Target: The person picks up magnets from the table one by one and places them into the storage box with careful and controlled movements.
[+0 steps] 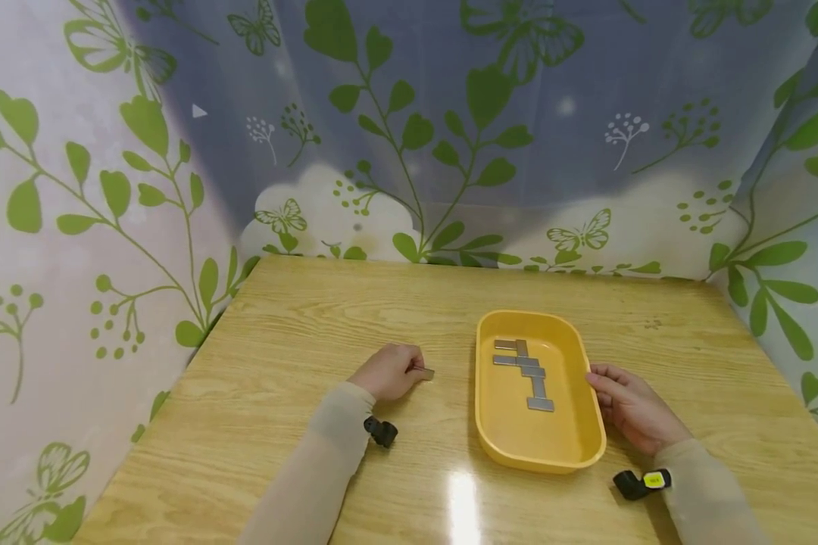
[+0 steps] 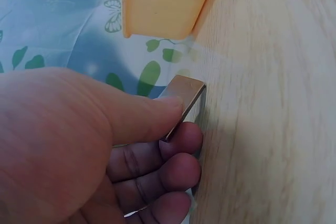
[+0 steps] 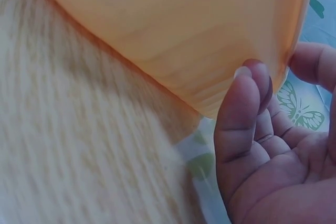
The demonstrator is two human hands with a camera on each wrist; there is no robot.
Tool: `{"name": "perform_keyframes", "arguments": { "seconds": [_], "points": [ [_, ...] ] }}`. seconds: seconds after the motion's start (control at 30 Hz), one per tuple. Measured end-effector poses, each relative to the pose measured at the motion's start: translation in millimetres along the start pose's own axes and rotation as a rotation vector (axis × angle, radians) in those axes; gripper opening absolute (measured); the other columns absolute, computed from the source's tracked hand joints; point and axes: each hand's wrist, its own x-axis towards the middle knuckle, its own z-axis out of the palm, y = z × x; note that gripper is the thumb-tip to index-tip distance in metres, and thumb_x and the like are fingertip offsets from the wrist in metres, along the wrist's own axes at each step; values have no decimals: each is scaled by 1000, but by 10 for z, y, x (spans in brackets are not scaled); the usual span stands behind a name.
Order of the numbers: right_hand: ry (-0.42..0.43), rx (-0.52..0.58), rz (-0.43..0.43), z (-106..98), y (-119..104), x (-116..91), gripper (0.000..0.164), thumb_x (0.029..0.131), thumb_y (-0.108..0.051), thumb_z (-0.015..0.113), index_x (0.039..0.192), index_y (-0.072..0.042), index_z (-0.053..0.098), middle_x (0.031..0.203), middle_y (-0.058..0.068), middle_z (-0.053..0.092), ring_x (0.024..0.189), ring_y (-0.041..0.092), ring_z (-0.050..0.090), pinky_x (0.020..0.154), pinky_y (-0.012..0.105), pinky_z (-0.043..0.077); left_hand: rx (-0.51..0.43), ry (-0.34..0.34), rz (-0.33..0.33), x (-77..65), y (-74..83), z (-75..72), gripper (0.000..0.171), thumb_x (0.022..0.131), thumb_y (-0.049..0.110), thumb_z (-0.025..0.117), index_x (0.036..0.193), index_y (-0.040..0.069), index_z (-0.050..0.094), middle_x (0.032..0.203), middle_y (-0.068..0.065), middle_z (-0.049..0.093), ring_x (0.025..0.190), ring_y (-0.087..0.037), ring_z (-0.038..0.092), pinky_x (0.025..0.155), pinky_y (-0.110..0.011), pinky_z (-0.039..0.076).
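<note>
My left hand point(image 1: 390, 372) is low over the table, left of a yellow plastic tray point(image 1: 494, 446). Between its thumb and index finger it pinches a small flat metal bar point(image 2: 185, 88), one end poking out past the fingertips. Something shiny shows under the curled lower fingers; I cannot tell what it is. At the tray's right side, my right hand point(image 1: 635, 409) grips the wall, thumb at the rim and fingers along the outside point(image 3: 239, 108). Inside the tray, several similar metal bars point(image 1: 540, 405) lie flat, end to side in a stepped chain.
The tray stands on a wood-grain table point(image 1: 300, 325). Behind and beside the table hangs a cloth point(image 1: 409, 151) printed with leaves and butterflies. A black wrist camera point(image 1: 382, 431) sits on the left wrist, another point(image 1: 630, 484) on the right.
</note>
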Motion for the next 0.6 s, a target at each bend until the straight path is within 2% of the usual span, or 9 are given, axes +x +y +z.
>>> {"name": "perform_keyframes", "arguments": {
  "seconds": [0.13,0.27,0.6],
  "points": [
    [-10,-6,0,-2,9,12,30,103,-22,48,122,2,47,105,4,67,92,16,65,77,32,53,4,-17,8,0,-20,6,12,98,25,57,99,17,65,88,2,63,75,-14,54,71,-31,46],
    [-25,2,-2,-14,17,6,29,103,-21,46,121,1,48,104,4,67,92,16,66,77,32,54,15,-37,23,4,-27,17,19,99,16,55,115,17,66,107,-1,66,91,-15,59,81,-35,49],
    [-40,10,-12,-41,21,2,29,104,-21,45,121,2,49,104,6,67,92,17,66,76,32,54,0,-36,22,20,-12,15,22,96,16,60,118,14,65,112,-4,66,101,-20,62,86,-36,49]
  ]
}}
